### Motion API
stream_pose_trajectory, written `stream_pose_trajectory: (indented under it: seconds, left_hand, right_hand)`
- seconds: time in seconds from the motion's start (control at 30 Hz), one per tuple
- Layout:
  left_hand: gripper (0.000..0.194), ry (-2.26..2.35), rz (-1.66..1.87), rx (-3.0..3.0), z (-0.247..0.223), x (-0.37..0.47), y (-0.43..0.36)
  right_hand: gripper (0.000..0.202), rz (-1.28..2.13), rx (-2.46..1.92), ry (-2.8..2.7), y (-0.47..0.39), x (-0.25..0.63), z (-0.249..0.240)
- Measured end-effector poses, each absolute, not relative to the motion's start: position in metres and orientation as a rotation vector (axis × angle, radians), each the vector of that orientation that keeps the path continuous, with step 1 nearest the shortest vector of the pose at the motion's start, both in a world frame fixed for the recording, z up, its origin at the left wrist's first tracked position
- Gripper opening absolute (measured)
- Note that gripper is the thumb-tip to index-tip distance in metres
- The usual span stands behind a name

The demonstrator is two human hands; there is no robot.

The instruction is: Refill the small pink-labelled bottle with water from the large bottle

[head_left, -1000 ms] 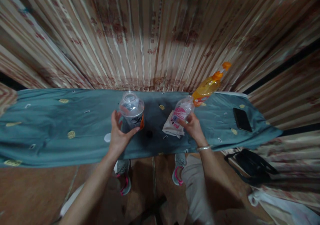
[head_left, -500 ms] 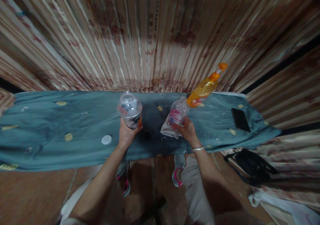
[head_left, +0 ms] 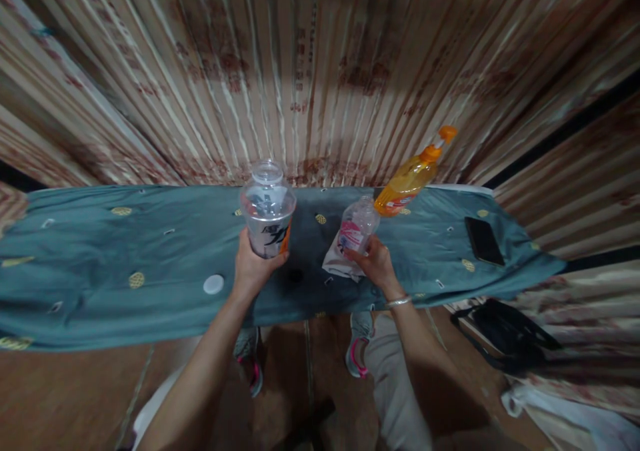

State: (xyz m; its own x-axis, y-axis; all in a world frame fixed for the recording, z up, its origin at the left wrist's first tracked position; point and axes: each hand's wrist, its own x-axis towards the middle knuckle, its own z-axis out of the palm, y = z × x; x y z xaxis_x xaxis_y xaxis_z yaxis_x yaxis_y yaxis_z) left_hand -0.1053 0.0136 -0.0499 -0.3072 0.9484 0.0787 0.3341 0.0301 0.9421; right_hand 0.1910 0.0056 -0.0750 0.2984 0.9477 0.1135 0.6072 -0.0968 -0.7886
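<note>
My left hand [head_left: 257,264] is wrapped round the lower part of a large clear bottle [head_left: 269,204] with a black and orange label; its open mouth points up and away. My right hand [head_left: 375,261] grips a smaller clear bottle [head_left: 361,221] with a pink label. That bottle is over a folded pale cloth [head_left: 337,263] on the teal tablecloth [head_left: 175,251]. Just behind it stands a pump bottle of orange-yellow liquid [head_left: 406,184]. A round white cap [head_left: 213,284] lies to the left of my left hand, and a small dark round thing [head_left: 296,275] lies between the hands.
A black phone [head_left: 484,240] lies at the right end of the table. Pleated curtain [head_left: 300,71] hangs behind the table. On the floor at the right are a black bag [head_left: 507,334] and a white bag [head_left: 560,414].
My left hand has raised and tilted the large bottle, so more of its label shows, and it has shifted slightly right. My right hand and its bottle have barely moved.
</note>
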Motion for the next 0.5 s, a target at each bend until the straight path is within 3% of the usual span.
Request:
stream_pose_trajectory:
  seconds: [0.27, 0.5]
  left_hand:
    - [0.072, 1.475, 1.353, 1.111, -0.024, -0.100, 0.001]
    - [0.078, 1.162, 1.325, 0.902, -0.022, -0.089, -0.009]
  right_hand:
    - [0.052, 0.562, -1.816, -1.415, 0.007, 0.190, -0.075]
    - [0.052, 0.535, -1.807, -1.413, 0.009, 0.191, -0.080]
